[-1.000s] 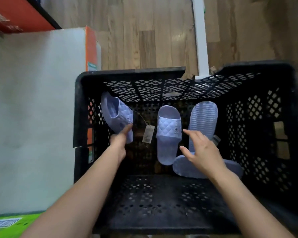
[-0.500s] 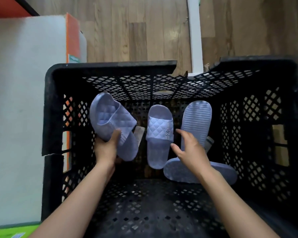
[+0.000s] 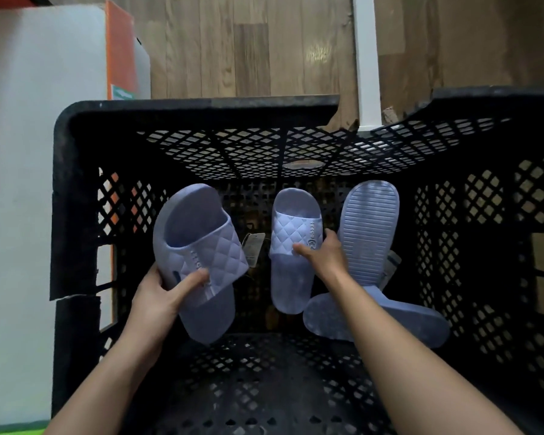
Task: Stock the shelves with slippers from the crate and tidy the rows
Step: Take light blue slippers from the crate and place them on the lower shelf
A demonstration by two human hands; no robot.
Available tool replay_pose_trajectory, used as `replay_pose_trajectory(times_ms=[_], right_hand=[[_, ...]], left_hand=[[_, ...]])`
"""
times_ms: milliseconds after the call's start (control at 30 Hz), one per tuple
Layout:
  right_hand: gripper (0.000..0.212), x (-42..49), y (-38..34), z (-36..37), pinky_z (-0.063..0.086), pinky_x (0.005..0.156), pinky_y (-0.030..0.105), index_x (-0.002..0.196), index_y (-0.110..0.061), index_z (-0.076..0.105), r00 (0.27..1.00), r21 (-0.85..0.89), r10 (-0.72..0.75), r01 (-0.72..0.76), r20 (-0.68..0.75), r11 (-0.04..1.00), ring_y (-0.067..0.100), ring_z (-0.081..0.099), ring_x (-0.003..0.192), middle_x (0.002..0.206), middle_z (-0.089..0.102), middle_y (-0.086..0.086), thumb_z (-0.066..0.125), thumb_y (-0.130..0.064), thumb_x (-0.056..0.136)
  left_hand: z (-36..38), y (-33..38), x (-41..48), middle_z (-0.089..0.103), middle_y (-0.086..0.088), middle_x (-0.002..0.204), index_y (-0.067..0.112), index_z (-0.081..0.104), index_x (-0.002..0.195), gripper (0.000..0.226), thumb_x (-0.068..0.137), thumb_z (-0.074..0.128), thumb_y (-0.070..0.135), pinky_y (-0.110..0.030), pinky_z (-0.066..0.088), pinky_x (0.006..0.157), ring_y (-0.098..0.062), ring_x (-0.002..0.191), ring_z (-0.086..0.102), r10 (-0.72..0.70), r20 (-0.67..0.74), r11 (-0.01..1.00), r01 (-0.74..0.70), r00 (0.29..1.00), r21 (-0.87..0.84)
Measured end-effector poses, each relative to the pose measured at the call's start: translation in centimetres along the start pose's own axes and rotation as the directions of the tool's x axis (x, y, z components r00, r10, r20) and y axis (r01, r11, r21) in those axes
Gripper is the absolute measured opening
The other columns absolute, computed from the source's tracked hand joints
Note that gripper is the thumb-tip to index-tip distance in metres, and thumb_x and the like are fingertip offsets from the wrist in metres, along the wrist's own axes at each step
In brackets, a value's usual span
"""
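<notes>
Could not read the print on the small paper tag (image 3: 253,249) hanging between the two grips. Could read no more on a second tag (image 3: 391,266) poking out to the right of the right grip, mostly covered by a pale lilac moulded sole-up slipper (image 3: 368,227). Lost the near wall of the black plastic lattice crate (image 3: 201,105) below the bottom edge, and its right wall past the side edge. Found a flat-lying slipper (image 3: 427,324) half hidden under the right forearm, with no strap on show. Could not tell whether the left-held slipper touched the crate floor.

Had the left grip (image 3: 161,296) closed round a lilac slipper with a diamond-quilted strap (image 3: 208,246), thumb across the strap and fingers tucked under the left edge. Had the right grip (image 3: 322,255) clamped on the quilted strap of a second lilac slipper (image 3: 291,287), thumb on top and fingers over the strap's right side. Saw all four slippers inside the crate, the sole-up slipper just right of the right grip with its ribbed sole showing.

Beyond the grips, past the crate's chipped far rim, made out a brown wood-plank floor (image 3: 248,42) and a white upright post (image 3: 365,58). Left of the left grip, outside the crate, noted a large white carton with an orange edge (image 3: 44,152). Glimpsed a green strip (image 3: 10,428) at the bottom left corner, too little of it to name.
</notes>
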State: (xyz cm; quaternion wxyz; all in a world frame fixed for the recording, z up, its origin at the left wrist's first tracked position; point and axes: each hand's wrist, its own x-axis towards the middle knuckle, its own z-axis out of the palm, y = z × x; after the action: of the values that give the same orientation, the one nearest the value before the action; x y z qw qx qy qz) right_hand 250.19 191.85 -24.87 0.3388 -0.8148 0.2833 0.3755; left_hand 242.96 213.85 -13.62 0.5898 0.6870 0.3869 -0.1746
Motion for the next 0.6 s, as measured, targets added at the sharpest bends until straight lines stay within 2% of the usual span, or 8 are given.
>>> replay_pose_trajectory(times_ms=[100,233,267,367,467,533,600], right_hand=[[0.075,0.7,0.3,0.6,0.047,0.092,0.044,0.121,-0.007,0.048,0.999,0.082,0.05,-0.049,-0.006,0.995,0.031,0.057,0.108,0.119,0.059,0.012,0.08,-0.042,0.064],[0.083,1.8,0.8,1.3,0.051,0.088,0.045,0.113,-0.009,0.055,0.997,0.182,0.083,-0.082,0.004,0.98,0.03,0.062,0.101,0.111,0.065,0.01,0.082,-0.045,0.043],[0.08,1.8,0.7,1.3,0.051,0.087,0.045,0.111,-0.009,0.057,0.996,0.194,0.086,-0.084,0.001,0.977,0.03,0.063,0.099,0.109,0.066,0.009,0.083,-0.043,0.043],[0.065,1.0,-0.1,0.9,0.05,0.088,0.04,0.113,-0.006,0.052,0.994,0.215,0.098,-0.087,-0.045,0.973,0.028,0.061,0.1,0.11,0.063,0.009,0.085,-0.026,0.061],[0.055,0.6,-0.3,1.2,0.042,0.076,0.027,0.112,-0.005,0.047,0.994,0.18,0.057,-0.04,-0.089,0.983,0.027,0.058,0.099,0.111,0.06,0.01,0.079,-0.021,0.069],[0.062,0.1,-0.7,1.3,0.04,0.075,0.027,0.116,-0.005,0.043,0.993,0.173,0.052,-0.033,-0.105,0.984,0.027,0.057,0.103,0.117,0.057,0.011,0.08,-0.021,0.069],[0.078,-0.4,-1.1,1.2,0.043,0.081,0.03,0.128,-0.007,0.035,0.995,0.183,0.031,-0.014,-0.092,0.983,0.028,0.054,0.11,0.129,0.05,0.012,0.082,-0.023,0.066]], left_hand=[[-0.1,-0.4,0.4,0.072,-0.003,0.103,0.017,0.062,0.11,0.066,0.051,0.074,0.046,-0.041,0.05,0.089,-0.02,0.097,0.068,-0.034,0.027,0.996,0.036,0.999,-0.087],[-0.1,-0.4,1.1,0.072,-0.004,0.102,0.017,0.064,0.108,0.065,0.05,0.075,0.043,-0.04,0.049,0.088,-0.021,0.096,0.068,-0.058,0.033,0.985,0.062,0.998,-0.162],[0.0,-0.2,1.3,0.072,-0.003,0.101,0.018,0.064,0.106,0.063,0.049,0.075,0.042,-0.038,0.049,0.086,-0.02,0.096,0.068,-0.061,0.033,0.982,0.066,0.998,-0.178],[0.0,0.2,1.7,0.072,-0.001,0.101,0.02,0.065,0.106,0.06,0.051,0.074,0.043,-0.036,0.049,0.086,-0.018,0.096,0.068,-0.05,0.031,0.981,0.055,0.998,-0.187],[-0.1,0.2,2.0,0.072,-0.002,0.103,0.018,0.063,0.111,0.065,0.052,0.075,0.042,-0.037,0.049,0.087,-0.018,0.098,0.067,-0.05,0.013,0.98,0.052,0.999,-0.195],[-0.1,0.3,1.8,0.072,-0.002,0.102,0.017,0.063,0.112,0.067,0.051,0.075,0.042,-0.037,0.049,0.088,-0.019,0.097,0.067,-0.058,0.005,0.98,0.058,0.998,-0.193],[0.0,0.2,1.4,0.072,-0.002,0.101,0.017,0.063,0.11,0.066,0.05,0.078,0.038,-0.038,0.05,0.087,-0.019,0.096,0.068,-0.065,0.001,0.98,0.064,0.998,-0.189]])
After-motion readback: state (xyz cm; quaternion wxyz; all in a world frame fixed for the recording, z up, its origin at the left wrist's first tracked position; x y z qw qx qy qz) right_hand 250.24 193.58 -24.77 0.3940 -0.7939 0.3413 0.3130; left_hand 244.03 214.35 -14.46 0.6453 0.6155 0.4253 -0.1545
